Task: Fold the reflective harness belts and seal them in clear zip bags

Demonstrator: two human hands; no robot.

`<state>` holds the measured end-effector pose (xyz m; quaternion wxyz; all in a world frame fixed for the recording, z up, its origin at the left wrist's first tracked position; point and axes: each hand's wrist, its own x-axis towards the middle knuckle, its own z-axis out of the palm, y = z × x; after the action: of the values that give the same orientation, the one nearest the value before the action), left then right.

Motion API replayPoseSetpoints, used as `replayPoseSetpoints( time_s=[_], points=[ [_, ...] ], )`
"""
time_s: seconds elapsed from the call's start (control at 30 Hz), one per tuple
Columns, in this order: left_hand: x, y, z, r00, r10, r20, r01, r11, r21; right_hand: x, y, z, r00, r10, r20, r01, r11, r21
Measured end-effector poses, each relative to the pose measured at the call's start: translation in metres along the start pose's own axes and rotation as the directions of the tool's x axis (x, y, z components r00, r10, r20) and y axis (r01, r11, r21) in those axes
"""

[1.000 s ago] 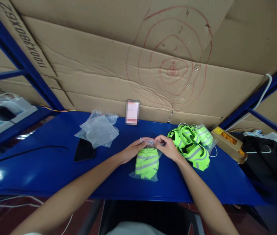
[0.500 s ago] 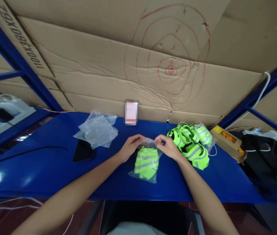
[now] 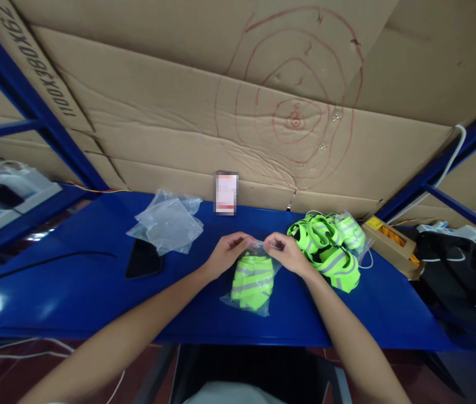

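Note:
A clear zip bag [image 3: 244, 306] lies in front of me with a folded neon-yellow reflective strap bundle [image 3: 252, 280] inside. My left hand [image 3: 232, 251] pinches the left part of the bag's top edge. Close beside it, my right hand [image 3: 285, 251] has its fingers closed on the right part of the same edge. To the right of my right hand is a loose heap of neon-yellow reflective straps [image 3: 334, 261], with a bagged strap bundle [image 3: 351, 233] at its back.
Flat clear bags [image 3: 170, 224] overlap a dark phone-like slab [image 3: 143, 261] at left. A small pixelated box [image 3: 225, 193] stands by the cardboard wall [image 3: 158, 112]. An open carton [image 3: 392, 241] and a black bag [image 3: 452, 275] are at right. A black cable [image 3: 65, 255] crosses the blue table [image 3: 90, 303].
My left thumb and fingertips have shifted slightly right along the bag's top edge, closer to my right hand. Both hands still grip the bag.

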<state>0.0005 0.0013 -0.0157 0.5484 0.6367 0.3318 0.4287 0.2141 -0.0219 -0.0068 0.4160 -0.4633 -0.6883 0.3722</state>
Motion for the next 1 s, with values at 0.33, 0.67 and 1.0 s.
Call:
replayPoseSetpoints(
  time_s=[0.33, 0.67, 1.0],
  points=[
    [-0.001, -0.001, 0.000, 1.000, 0.006, -0.008, -0.006, 0.999, -0.038, -0.004, -0.003, 0.008, 0.999, -0.036, -0.010, 0.035, 0.998, -0.045],
    [-0.002, -0.006, -0.001, 0.999, 0.040, 0.012, -0.042, 0.979, 0.198, -0.005, 0.001, 0.016, 0.998, -0.056, -0.007, 0.055, 0.993, -0.103],
    [0.000, -0.007, -0.001, 0.998, 0.036, 0.048, -0.043, 0.988, 0.148, -0.006, 0.005, 0.022, 0.998, -0.044, -0.047, 0.040, 0.996, -0.081]
  ],
)
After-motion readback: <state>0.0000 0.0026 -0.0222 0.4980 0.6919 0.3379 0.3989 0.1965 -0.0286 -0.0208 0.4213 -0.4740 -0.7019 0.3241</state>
